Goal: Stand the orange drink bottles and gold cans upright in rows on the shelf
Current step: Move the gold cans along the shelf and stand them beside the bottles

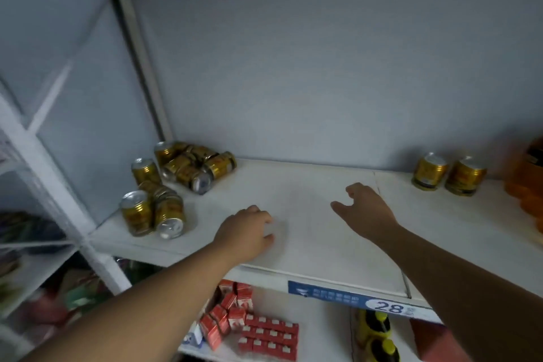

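Both grips empty: left hand point(245, 228) loosely curled, knuckles down on the bare white shelf board point(308, 232); right hand point(365, 211) spread, thumb out, hovering just over the middle of the same board. Nothing pinched in either.

Step, as I read it: between picks, rows barely started. Two ribbed gold drink cans point(448, 175) stand upright side by side at the right rear. Jumbled heap of gold cans point(194, 166) in the left rear corner, mostly on their sides; smaller cluster point(152, 213) nearer the front left, some upright, one lying.

Orange drink bottles point(526, 182) at the far right edge, blurred, can't tell their pose.

Next: left hand goes to the near cluster and rights the lying can.

Room: wide open centre. Watch the front lip with the blue price strip point(361, 300) and the left upright post point(53, 173).
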